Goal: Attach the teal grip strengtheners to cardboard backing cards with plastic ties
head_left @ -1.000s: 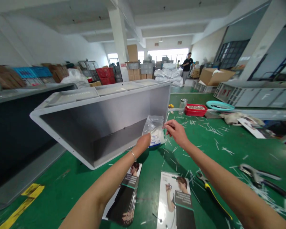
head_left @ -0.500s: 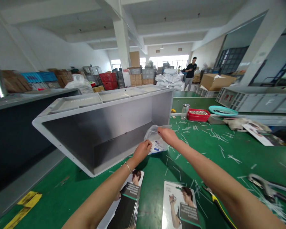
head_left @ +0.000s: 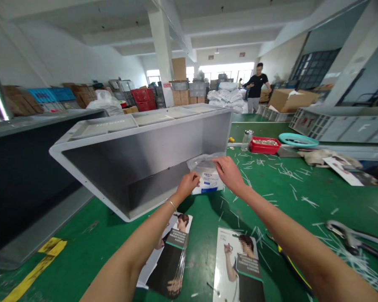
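A clear plastic bag with a white packet printed in blue (head_left: 209,183) is held upright at the mouth of a grey plastic crate (head_left: 173,144) lying on its side. My left hand (head_left: 186,186) is closed, pinching the bag's left edge. My right hand (head_left: 230,173) has its fingers bent onto the upper right edge, closed on the bag. Below my hands lie a stack of printed cards (head_left: 170,256) and, to its right, a single card (head_left: 237,268) showing a person with a hand grip.
Yellow-handled pliers (head_left: 291,264) and black-handled pliers (head_left: 353,241) lie at right among scattered white strips. Farther back stand a glass jar (head_left: 247,141), a red tray of small parts (head_left: 264,147) and a turquoise tray (head_left: 297,140). Another person (head_left: 257,88) stands in the background.
The packet's printed front now faces me more fully, and its blue band shows clearly. My right hand has lowered slightly along the bag's edge. The view has shifted a little.
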{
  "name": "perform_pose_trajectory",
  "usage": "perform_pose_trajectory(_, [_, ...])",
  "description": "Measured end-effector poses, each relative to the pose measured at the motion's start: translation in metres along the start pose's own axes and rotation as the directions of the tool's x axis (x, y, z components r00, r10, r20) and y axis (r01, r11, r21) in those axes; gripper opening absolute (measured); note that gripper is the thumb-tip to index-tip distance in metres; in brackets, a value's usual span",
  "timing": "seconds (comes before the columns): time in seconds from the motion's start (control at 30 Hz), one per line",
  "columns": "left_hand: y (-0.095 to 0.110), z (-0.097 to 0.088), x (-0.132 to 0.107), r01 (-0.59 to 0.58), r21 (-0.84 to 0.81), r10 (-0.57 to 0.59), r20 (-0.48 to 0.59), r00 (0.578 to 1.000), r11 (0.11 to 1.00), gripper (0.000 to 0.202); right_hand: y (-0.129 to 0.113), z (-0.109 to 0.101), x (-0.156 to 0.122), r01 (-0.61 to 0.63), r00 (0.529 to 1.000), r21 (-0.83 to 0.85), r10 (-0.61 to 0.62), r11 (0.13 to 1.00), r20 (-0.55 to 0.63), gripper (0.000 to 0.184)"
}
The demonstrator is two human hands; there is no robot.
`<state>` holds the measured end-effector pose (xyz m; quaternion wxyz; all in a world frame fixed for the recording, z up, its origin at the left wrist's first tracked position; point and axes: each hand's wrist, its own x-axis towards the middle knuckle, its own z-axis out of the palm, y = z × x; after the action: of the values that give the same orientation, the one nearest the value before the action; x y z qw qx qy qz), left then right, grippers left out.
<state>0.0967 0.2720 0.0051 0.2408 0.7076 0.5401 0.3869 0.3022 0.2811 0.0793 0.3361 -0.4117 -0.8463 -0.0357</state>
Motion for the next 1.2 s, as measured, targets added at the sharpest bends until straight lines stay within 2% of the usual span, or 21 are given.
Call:
perform_pose_trajectory(0.07, [0.007,-0.004,0.003,0.015,-0.018,-0.015,0.032,0.999,1.0,0.011,0.003,-0.004,-0.022,-0.056,0.996,0.151,0.065,0.987,-0.056,0.027])
perform_pose_trajectory(0.17, [0.024,-0.008,-0.016,0.02,-0.05,-0.015,0.104,0.994,0.999,0.011,0.003,-0.01,-0.079,-0.201,0.979,0.311,0.182,0.929,0.088,0.025])
perform_pose_trajectory(0.23, [0.039,-0.01,-0.051,0.028,-0.09,-0.013,0.168,0.986,0.996,0.013,-0.004,-0.018,-0.134,-0.322,0.945,0.358,0.275,0.876,0.178,0.027])
perform_pose_trajectory(0.3, [0.052,-0.01,-0.102,0.1,-0.188,-0.053,0.238,0.97,0.977,0.017,-0.02,-0.029,-0.199,-0.456,0.89,0.373,0.411,0.808,0.198,0.028])
perform_pose_trajectory(0.37, [0.06,-0.005,-0.162,0.297,-0.337,-0.212,0.267,0.94,0.894,0.023,-0.042,-0.041,-0.263,-0.601,0.796,0.37,0.572,0.709,0.196,0.031])
perform_pose_trajectory(0.43, [0.061,0.006,-0.217,0.491,-0.483,-0.356,0.349,0.867,0.725,0.029,-0.064,-0.052,-0.314,-0.747,0.64,0.431,0.723,0.507,0.259,0.04])
perform_pose_trajectory(0.47, [0.06,0.014,-0.238,0.571,-0.499,-0.411,0.4,0.819,0.652,0.03,-0.074,-0.056,-0.331,-0.796,0.55,0.476,0.773,0.373,0.315,0.044])
perform_pose_trajectory(0.5, [0.058,0.022,-0.255,0.621,-0.497,-0.456,0.423,0.783,0.606,0.029,-0.082,-0.058,-0.342,-0.82,0.481,0.513,0.793,0.255,0.374,0.048])
perform_pose_trajectory(0.53, [0.056,0.031,-0.266,0.65,-0.488,-0.485,0.433,0.76,0.583,0.029,-0.088,-0.059,-0.347,-0.826,0.438,0.537,0.795,0.172,0.419,0.049])
perform_pose_trajectory(0.57, [0.054,0.04,-0.272,0.655,-0.469,-0.502,0.421,0.755,0.592,0.028,-0.091,-0.057,-0.345,-0.821,0.428,0.554,0.79,0.138,0.438,0.049])
perform_pose_trajectory(0.6, [0.054,0.046,-0.274,0.641,-0.436,-0.507,0.393,0.767,0.632,0.027,-0.093,-0.054,-0.338,-0.811,0.449,0.565,0.78,0.152,0.436,0.048])
perform_pose_trajectory(0.63, [0.054,0.051,-0.272,0.604,-0.378,-0.494,0.353,0.795,0.702,0.026,-0.093,-0.049,-0.328,-0.796,0.494,0.57,0.765,0.205,0.414,0.046])
perform_pose_trajectory(0.73, [0.059,0.053,-0.26,0.366,-0.066,-0.353,0.15,0.924,0.928,0.023,-0.094,-0.028,-0.292,-0.704,0.67,0.545,0.682,0.456,0.294,0.035])
perform_pose_trajectory(0.8, [0.063,0.052,-0.252,0.226,0.077,-0.227,0.008,0.974,0.971,0.025,-0.102,-0.014,-0.273,-0.61,0.761,0.524,0.625,0.595,0.176,0.024])
perform_pose_trajectory(0.87, [0.068,0.053,-0.247,0.224,0.011,-0.223,-0.045,0.974,0.974,0.027,-0.118,-0.002,-0.261,-0.502,0.832,0.596,0.538,0.627,0.134,0.022])
perform_pose_trajectory(0.9, [0.072,0.055,-0.244,0.257,-0.096,-0.259,-0.015,0.966,0.962,0.027,-0.128,0.003,-0.256,-0.441,0.866,0.651,0.483,0.618,0.127,0.024])
perform_pose_trajectory(0.97, [0.08,0.063,-0.236,0.319,-0.367,-0.315,0.073,0.946,0.874,0.028,-0.148,0.01,-0.246,-0.306,0.923,0.725,0.378,0.617,0.068,0.025])
perform_pose_trajectory(1.03, [0.089,0.073,-0.225,0.311,-0.585,-0.325,0.085,0.942,0.749,0.03,-0.16,0.017,-0.235,-0.168,0.941,0.72,0.327,0.673,-0.086,0.025])
perform_pose_trajectory(1.1, [0.093,0.084,-0.212,0.26,-0.692,-0.343,0.019,0.939,0.673,0.033,-0.157,0.026,-0.227,-0.074,0.923,0.699,0.314,0.711,-0.222,0.026])
perform_pose_trajectory(1.17, [0.088,0.097,-0.199,0.226,-0.708,-0.341,-0.022,0.94,0.669,0.037,-0.141,0.039,-0.223,-0.033,0.91,0.704,0.313,0.709,-0.273,0.026])
perform_pose_trajectory(1.2, [0.082,0.104,-0.193,0.223,-0.677,-0.336,-0.038,0.941,0.701,0.04,-0.13,0.047,-0.222,-0.055,0.905,0.724,0.341,0.688,-0.255,0.025])
